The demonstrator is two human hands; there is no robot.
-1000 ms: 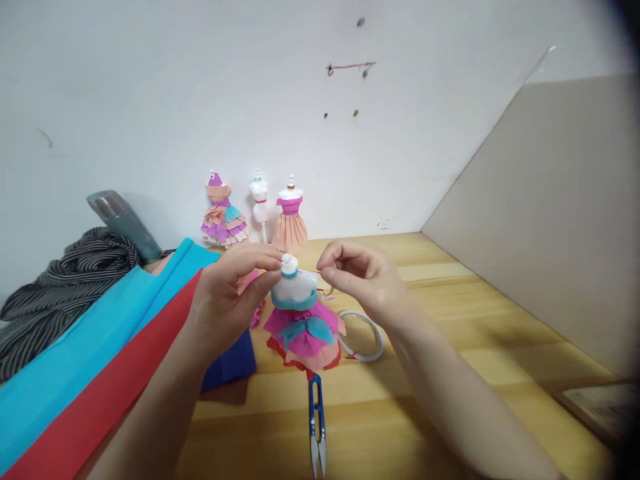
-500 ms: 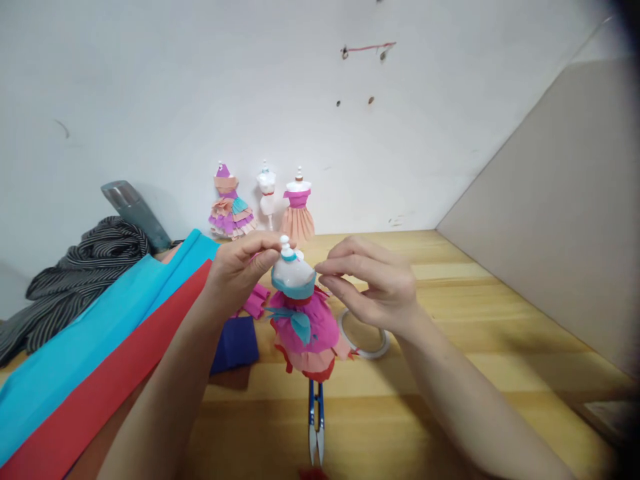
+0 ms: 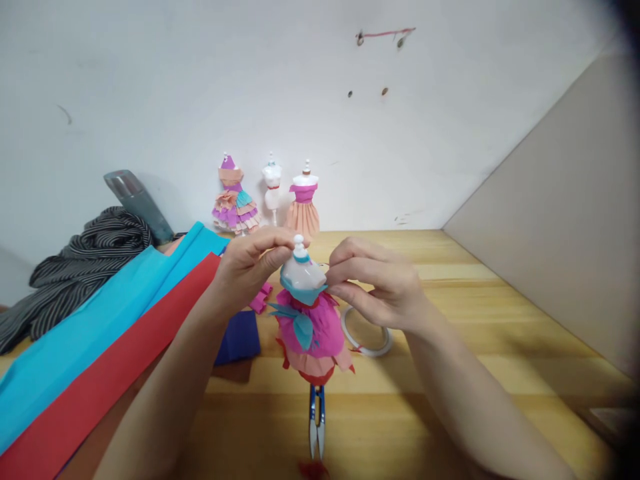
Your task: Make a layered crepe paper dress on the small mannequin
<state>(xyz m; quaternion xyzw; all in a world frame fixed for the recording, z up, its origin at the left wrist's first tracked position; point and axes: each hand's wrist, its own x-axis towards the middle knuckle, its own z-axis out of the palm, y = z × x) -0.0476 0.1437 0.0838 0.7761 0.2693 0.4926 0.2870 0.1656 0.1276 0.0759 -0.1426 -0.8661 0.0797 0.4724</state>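
A small white dress form (image 3: 300,270) stands upright between my hands, wearing a magenta, peach and red paper skirt (image 3: 320,330) with a blue bow. Around its chest runs a light blue paper band (image 3: 303,292). My left hand (image 3: 255,263) pinches at the form's shoulder, close to the neck; the fingertips are partly behind it. The fingers of my right hand (image 3: 373,283) are pressed together on the right end of the blue band, at the form's other side.
Blue-handled snips (image 3: 317,427) lie in front of the form, and a white tape ring (image 3: 385,347) behind right. Blue (image 3: 120,300) and red paper (image 3: 120,373) cover the left. Three small forms (image 3: 303,200) stand by the wall. A dark blue paper piece (image 3: 240,337) lies left.
The view has shifted slightly. The right end of the blue band is now pulled out to a point at my right fingertips, and the form leans a little differently.
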